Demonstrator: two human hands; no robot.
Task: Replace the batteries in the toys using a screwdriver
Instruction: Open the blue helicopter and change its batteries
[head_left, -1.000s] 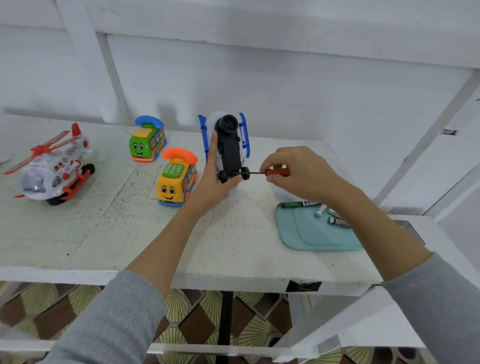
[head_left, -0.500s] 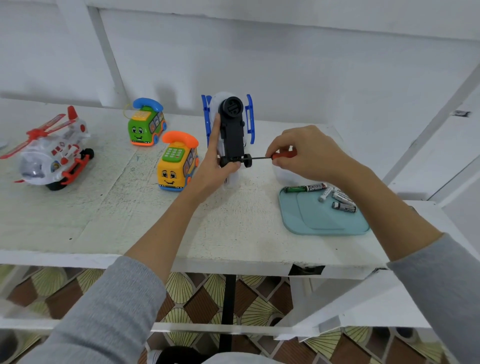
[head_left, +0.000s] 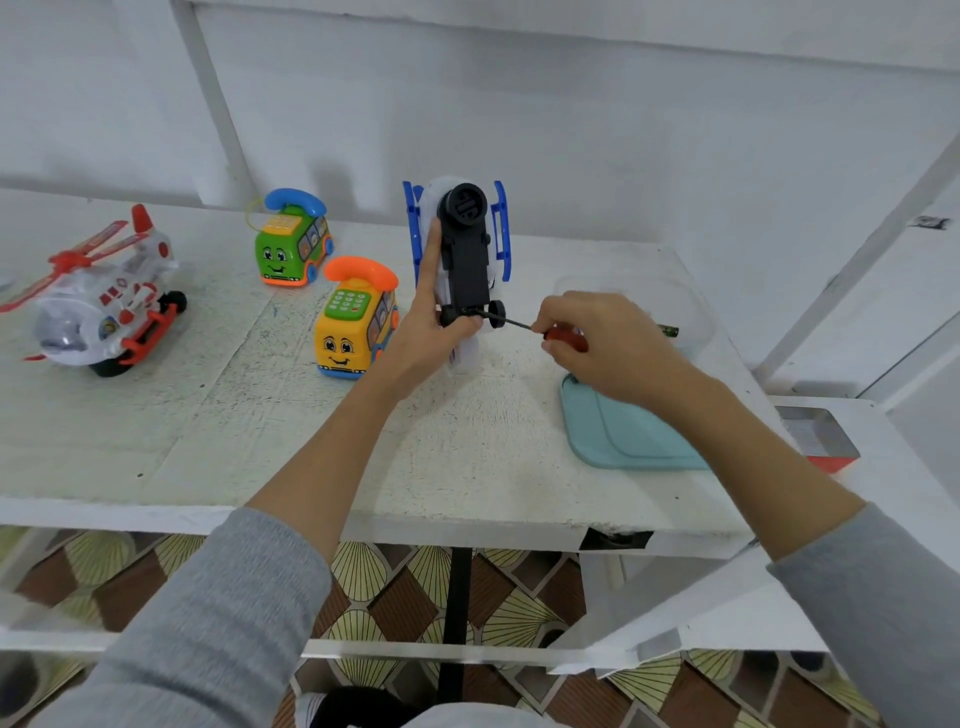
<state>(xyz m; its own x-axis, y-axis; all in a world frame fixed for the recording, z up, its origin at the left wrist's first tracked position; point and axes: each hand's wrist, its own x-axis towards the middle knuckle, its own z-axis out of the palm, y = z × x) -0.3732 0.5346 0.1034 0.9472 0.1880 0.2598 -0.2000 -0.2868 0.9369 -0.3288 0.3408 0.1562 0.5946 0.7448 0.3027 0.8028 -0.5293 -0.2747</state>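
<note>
At lower right of centre, a teal tray (head_left: 623, 441) lies on the white table (head_left: 260, 441); my arm hides its contents. My right hand (head_left: 602, 343) pinches the red-handled screwdriver (head_left: 563, 338), tip at the upended blue-and-white toy (head_left: 465, 249) gripped by my left hand (head_left: 434, 327) mid-frame. One battery (head_left: 669, 330) peeks beyond my right hand. Farther left stand yellow (head_left: 356, 322) and green (head_left: 291, 244) phone buses and a helicopter (head_left: 98, 306).

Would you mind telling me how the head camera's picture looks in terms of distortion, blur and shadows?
Head view: wide-angle bending bows the table's front edge; lighting is soft, with faint shadows on the wall behind the green bus phone; the sleeves at the bottom corners are blurred, the screwdriver sharp.
</note>
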